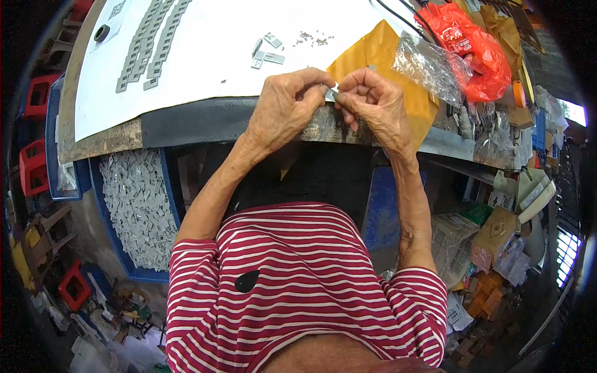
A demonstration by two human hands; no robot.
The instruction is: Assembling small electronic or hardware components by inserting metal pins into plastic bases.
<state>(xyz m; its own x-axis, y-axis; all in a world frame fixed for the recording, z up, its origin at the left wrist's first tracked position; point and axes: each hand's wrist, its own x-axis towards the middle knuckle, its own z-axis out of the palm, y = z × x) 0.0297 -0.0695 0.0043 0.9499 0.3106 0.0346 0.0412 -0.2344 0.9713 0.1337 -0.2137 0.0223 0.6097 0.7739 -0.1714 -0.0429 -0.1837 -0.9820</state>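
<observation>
At the table's front edge my two hands meet over a small grey plastic piece [331,95]. My left hand [287,102] pinches it between thumb and forefinger. My right hand [373,102] is closed at the piece's other side, thumb and forefinger pressed together; whatever sits between those fingertips is too small to make out. Just beyond my hands lie several loose grey plastic pieces [272,58] and a scatter of tiny brownish parts [314,39]. Long rows of similar grey pieces [144,46] lie lined up on the white sheet at the left.
A yellow-brown envelope [360,56], clear plastic bag [429,65] and red plastic bag [476,56] lie at right. A black ring [102,33] sits far left. Below the table, a blue crate [173,205] holds many grey pieces. Boxes [494,233] crowd the right floor.
</observation>
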